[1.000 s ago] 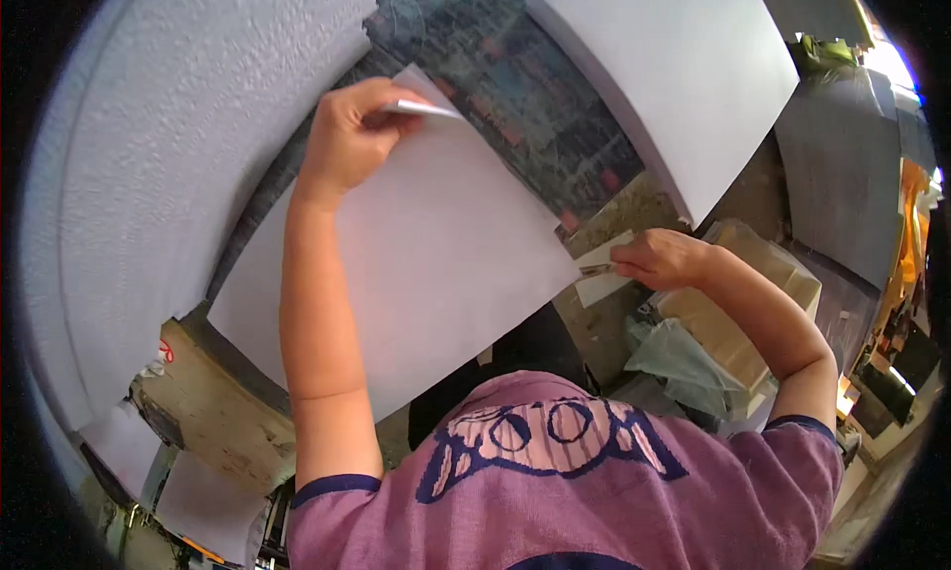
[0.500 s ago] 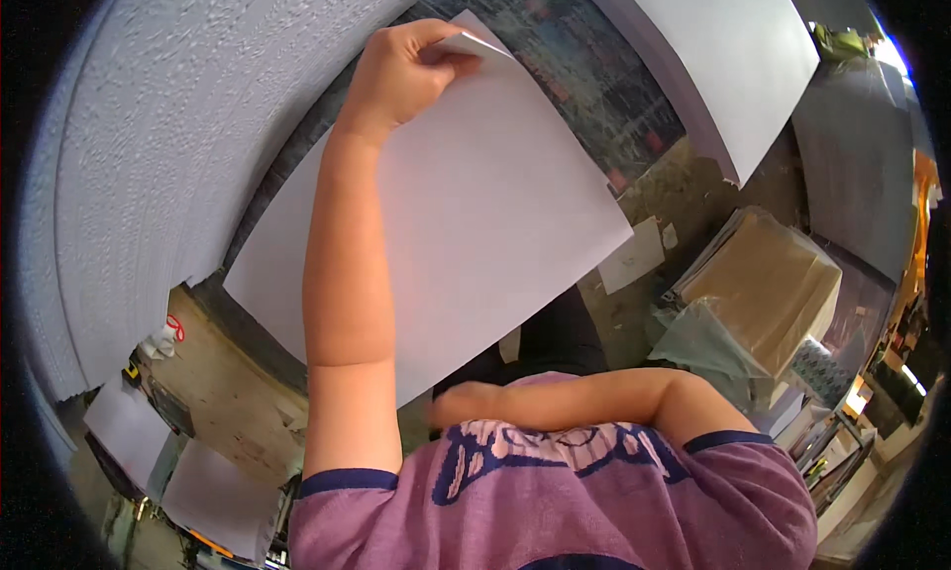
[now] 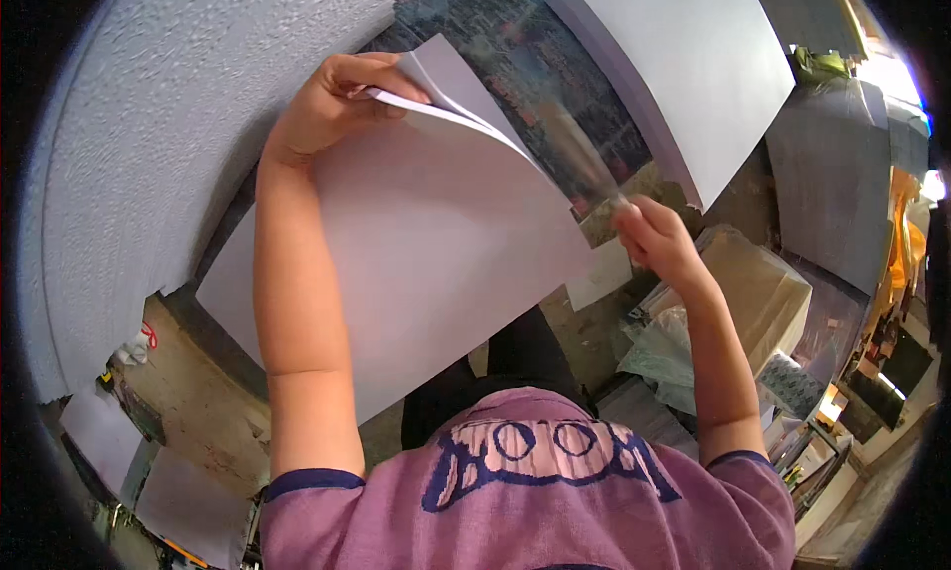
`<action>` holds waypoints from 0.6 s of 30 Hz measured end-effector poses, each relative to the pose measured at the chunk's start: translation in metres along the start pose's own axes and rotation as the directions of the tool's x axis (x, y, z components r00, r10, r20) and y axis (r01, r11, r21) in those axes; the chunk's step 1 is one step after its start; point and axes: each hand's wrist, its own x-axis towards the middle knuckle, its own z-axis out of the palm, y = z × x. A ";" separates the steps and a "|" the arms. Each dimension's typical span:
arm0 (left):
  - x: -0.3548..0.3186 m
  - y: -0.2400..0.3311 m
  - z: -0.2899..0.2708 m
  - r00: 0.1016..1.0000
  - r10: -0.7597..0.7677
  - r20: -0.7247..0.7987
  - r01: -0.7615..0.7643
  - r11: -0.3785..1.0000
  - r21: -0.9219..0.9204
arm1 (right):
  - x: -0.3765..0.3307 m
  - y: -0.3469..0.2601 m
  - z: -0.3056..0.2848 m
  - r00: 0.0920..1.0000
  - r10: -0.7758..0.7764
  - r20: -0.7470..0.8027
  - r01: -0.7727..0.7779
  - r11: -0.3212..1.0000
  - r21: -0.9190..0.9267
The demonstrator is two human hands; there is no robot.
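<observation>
Large white paper sheets (image 3: 446, 253) lie before me on a dark, worn surface (image 3: 475, 20). My left hand (image 3: 347, 100) is closed on their far edge, which bends up and back toward me in a thick fold. Under the lifted part, more white paper shows at the far corner. To the right, my right hand (image 3: 659, 238) grips a long, flat, blade-like tool (image 3: 580, 149), smeared by motion. Its far end points up and left, beside the sheets' right edge; whether it touches them I cannot tell.
A tall stack of white paper (image 3: 129, 174) rises on the left. Another stack (image 3: 693, 65) stands at the far right. Nearer on the right sits a brown, plastic-wrapped bundle (image 3: 763, 283). A loose scrap of paper (image 3: 601, 273) lies on the floor.
My left hand has come nearer and left, lifting a thicker fold of paper. My right hand has swung from my chest out to the right, and the blade-like tool now shows in it.
</observation>
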 end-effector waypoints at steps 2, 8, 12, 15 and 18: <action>0.001 0.003 0.000 1.000 0.000 0.012 0.000 1.000 -0.025 | 0.023 -0.012 0.007 0.993 -0.120 -0.015 0.111 0.952 -0.286; 0.005 -0.004 0.009 0.960 -0.084 -0.267 0.133 0.977 0.168 | 0.032 0.011 -0.048 0.925 0.106 0.365 0.141 0.796 -0.588; 0.010 -0.007 0.018 0.939 -0.032 -0.343 0.134 0.951 0.279 | 0.026 0.002 -0.054 0.905 0.167 0.392 0.185 0.675 -0.714; 0.012 -0.010 0.018 0.928 -0.034 -0.370 0.159 0.936 0.314 | 0.024 0.007 -0.033 0.845 0.168 0.507 0.289 0.655 -0.698; 0.010 -0.014 0.014 0.920 -0.059 -0.387 0.203 0.917 0.342 | 0.006 0.044 0.044 0.751 -0.016 0.660 0.485 0.692 -0.535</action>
